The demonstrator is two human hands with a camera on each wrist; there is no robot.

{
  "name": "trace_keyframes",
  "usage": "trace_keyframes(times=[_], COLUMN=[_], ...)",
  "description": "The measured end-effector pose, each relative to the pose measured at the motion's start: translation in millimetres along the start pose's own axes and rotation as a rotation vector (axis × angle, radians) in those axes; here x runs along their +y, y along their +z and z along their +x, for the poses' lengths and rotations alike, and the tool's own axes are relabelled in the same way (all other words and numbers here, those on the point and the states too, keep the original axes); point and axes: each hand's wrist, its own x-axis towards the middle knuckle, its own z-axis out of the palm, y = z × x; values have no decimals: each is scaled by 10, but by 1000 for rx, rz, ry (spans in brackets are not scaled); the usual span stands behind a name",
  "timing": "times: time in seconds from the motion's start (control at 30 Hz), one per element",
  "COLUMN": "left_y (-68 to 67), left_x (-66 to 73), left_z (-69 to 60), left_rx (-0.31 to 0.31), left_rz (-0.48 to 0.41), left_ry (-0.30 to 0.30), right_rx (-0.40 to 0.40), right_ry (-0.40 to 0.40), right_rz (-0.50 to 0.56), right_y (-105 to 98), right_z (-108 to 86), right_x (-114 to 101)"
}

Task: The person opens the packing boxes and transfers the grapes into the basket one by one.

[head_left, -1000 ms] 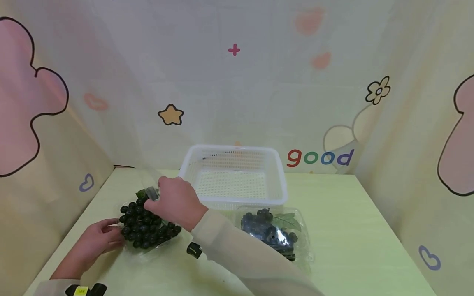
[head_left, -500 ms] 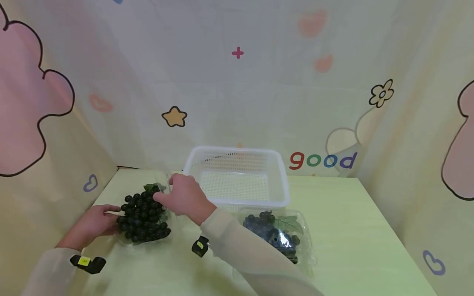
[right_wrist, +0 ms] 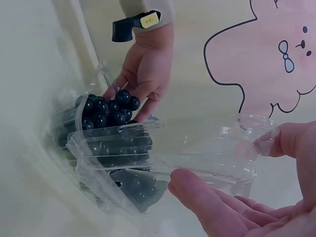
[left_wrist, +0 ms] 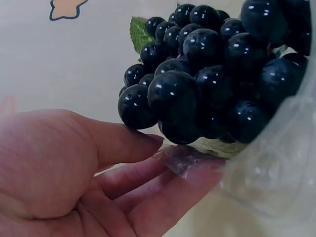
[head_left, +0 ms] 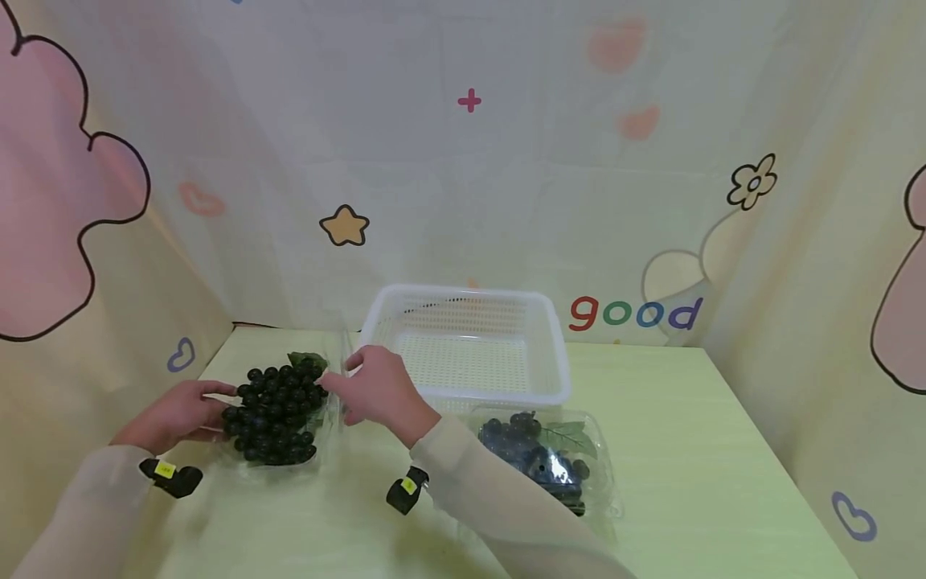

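A bunch of dark grapes with a green leaf sits in an opened clear plastic box at the table's left. At the box's left side, my left hand pinches its rim, thumb above and fingers beneath, as the left wrist view shows. My right hand is at the box's right side, holding the raised clear lid between thumb and fingers. In the right wrist view the lid stands up from the box's hinge.
A white perforated basket stands at the back middle against the printed curtain. In front of it, partly behind my right forearm, lies another clear box with dark grapes and a leaf. The pale table extends to the right.
The box of grapes has turned and shifted slightly back. My left hand has moved up along its left side. My right hand has moved right with the lid, which now stands more upright.
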Motion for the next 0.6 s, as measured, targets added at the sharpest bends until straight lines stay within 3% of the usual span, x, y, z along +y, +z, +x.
trace_keyframes(times=[0.27,0.6], left_y=[-134,-241], left_x=[-27,-179], left_z=[-25,-140], left_rx=[7,3], left_rz=[81,54], left_ry=[-20,-40], right_rx=[-60,-102], right_ry=[36,60], right_rz=[308,473], right_y=[15,59], right_z=[-147,-371], right_x=[212,427])
